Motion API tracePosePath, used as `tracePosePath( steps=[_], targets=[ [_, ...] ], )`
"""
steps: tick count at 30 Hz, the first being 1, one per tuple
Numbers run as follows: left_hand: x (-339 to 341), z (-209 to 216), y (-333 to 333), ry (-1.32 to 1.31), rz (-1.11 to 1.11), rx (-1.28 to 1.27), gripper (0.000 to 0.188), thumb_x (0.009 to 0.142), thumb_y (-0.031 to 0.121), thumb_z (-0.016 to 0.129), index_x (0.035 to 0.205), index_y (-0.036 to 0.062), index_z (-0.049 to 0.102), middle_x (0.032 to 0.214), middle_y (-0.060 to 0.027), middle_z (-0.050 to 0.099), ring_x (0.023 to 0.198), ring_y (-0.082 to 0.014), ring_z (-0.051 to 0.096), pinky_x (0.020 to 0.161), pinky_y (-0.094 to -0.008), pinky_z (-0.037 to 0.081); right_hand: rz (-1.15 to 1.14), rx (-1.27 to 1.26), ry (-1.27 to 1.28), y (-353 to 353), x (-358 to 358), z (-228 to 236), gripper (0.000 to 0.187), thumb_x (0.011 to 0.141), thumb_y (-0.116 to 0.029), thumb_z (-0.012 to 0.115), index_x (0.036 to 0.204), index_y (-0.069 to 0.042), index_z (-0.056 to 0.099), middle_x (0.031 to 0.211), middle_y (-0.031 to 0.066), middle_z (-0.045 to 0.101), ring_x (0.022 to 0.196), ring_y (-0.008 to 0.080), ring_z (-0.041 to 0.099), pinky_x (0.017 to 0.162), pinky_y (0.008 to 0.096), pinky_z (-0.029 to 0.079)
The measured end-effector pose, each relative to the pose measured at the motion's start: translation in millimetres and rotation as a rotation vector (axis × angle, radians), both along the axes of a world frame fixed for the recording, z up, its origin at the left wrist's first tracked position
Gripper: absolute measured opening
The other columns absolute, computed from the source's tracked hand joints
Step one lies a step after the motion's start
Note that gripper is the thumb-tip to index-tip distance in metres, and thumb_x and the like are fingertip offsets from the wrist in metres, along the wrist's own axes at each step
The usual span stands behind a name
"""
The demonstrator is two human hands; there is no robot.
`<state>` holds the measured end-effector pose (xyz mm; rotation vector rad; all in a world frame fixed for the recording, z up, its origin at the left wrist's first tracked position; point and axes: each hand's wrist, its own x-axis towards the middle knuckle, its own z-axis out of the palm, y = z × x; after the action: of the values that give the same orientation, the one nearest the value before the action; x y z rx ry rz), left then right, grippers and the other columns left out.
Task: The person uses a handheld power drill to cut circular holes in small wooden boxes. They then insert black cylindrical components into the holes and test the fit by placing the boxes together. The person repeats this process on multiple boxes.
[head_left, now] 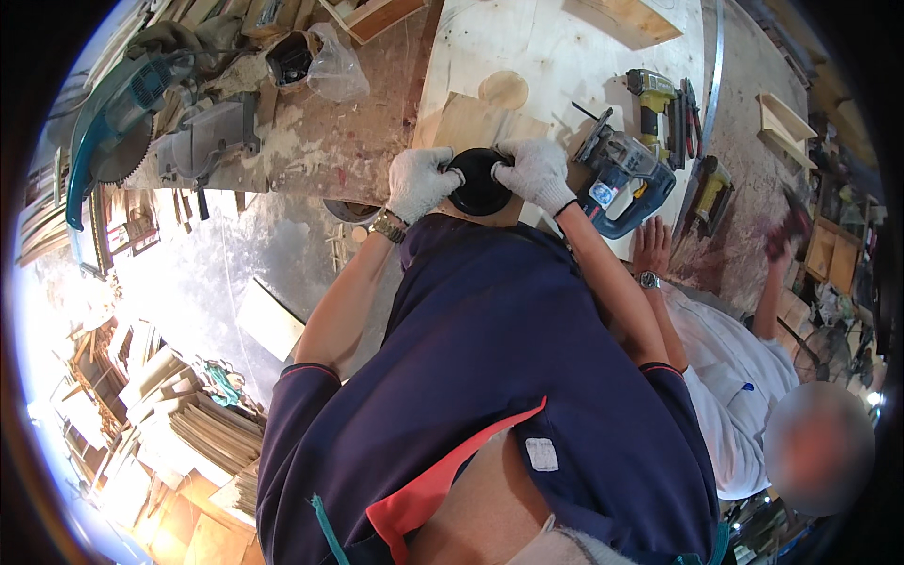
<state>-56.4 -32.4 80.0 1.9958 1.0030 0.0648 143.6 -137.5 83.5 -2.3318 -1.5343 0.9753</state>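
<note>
Both my hands wear white knitted gloves and meet close in front of my body at the edge of the pale plywood board. Between them is a round black dish-like piece with a raised rim; I cannot make out its exact kind. My left hand grips its left side, thumb over the rim. Its right side is held by my right hand the same way. Part of a flat wooden piece shows just beyond it, touching a thin round wooden disc. The underside of the black piece is hidden.
Right of my hand lies a blue jigsaw, with a yellow-green nail gun beyond and another nail gun farther right. A co-worker's hand rests at the board's edge. Far left stands a teal mitre saw; wood offcuts pile below.
</note>
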Motion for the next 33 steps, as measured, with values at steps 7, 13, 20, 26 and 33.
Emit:
tracePosePath(
  steps=[7, 13, 20, 26, 33],
  targets=[
    [2, -4, -10, 0.067, 0.044, 0.144, 0.030, 0.080, 0.029, 0.075, 0.078, 0.0024, 0.061, 0.060, -0.0138, 0.057, 0.053, -0.0225, 0.060, 0.054, -0.0387, 0.043, 0.020, -0.105, -0.006, 4, -4, 19, 0.039, 0.083, -0.042, 0.069, 0.102, -0.009, 0.077, 0.093, 0.0199, 0.074, 0.092, 0.0370, 0.072, 0.080, 0.0480, 0.057],
    [-3, 9, -27, 0.245, 0.165, -0.173, 0.038, 0.090, 0.033, 0.074, 0.078, -0.0017, 0.062, 0.063, -0.0135, 0.065, 0.054, -0.0204, 0.069, 0.053, -0.0332, 0.051, -0.161, -0.316, 0.159, -15, -17, 17, 0.044, 0.084, -0.044, 0.070, 0.086, 0.000, 0.077, 0.076, 0.0200, 0.073, 0.081, 0.0351, 0.074, 0.079, 0.0455, 0.058],
    [-12, -7, -22, -0.004, 0.333, -0.654, 0.023, 0.096, 0.019, 0.068, 0.087, -0.0024, 0.065, 0.065, -0.0116, 0.068, 0.053, -0.0170, 0.069, 0.048, -0.0270, 0.055, -0.285, -0.239, 0.361, -24, -12, -3, 0.037, 0.083, -0.038, 0.064, 0.080, -0.004, 0.079, 0.063, 0.0116, 0.071, 0.069, 0.0266, 0.074, 0.074, 0.0395, 0.059],
    [-13, -8, -20, 0.011, 0.316, -0.690, 0.024, 0.096, 0.019, 0.067, 0.089, -0.0042, 0.068, 0.065, -0.0106, 0.068, 0.051, -0.0160, 0.068, 0.047, -0.0272, 0.054, -0.322, -0.219, 0.455, -30, -10, -13, 0.034, 0.085, -0.036, 0.064, 0.074, -0.006, 0.077, 0.058, 0.0064, 0.070, 0.063, 0.0191, 0.073, 0.069, 0.0350, 0.059],
    [-27, -12, -28, -0.072, 0.333, -0.668, 0.025, 0.096, 0.021, 0.068, 0.090, -0.0041, 0.069, 0.065, -0.0104, 0.069, 0.051, -0.0154, 0.067, 0.048, -0.0268, 0.054, -0.302, -0.124, 0.518, -38, -16, -12, 0.039, 0.086, -0.041, 0.067, 0.074, -0.004, 0.076, 0.057, 0.0067, 0.069, 0.062, 0.0212, 0.073, 0.068, 0.0372, 0.058]
  ],
)
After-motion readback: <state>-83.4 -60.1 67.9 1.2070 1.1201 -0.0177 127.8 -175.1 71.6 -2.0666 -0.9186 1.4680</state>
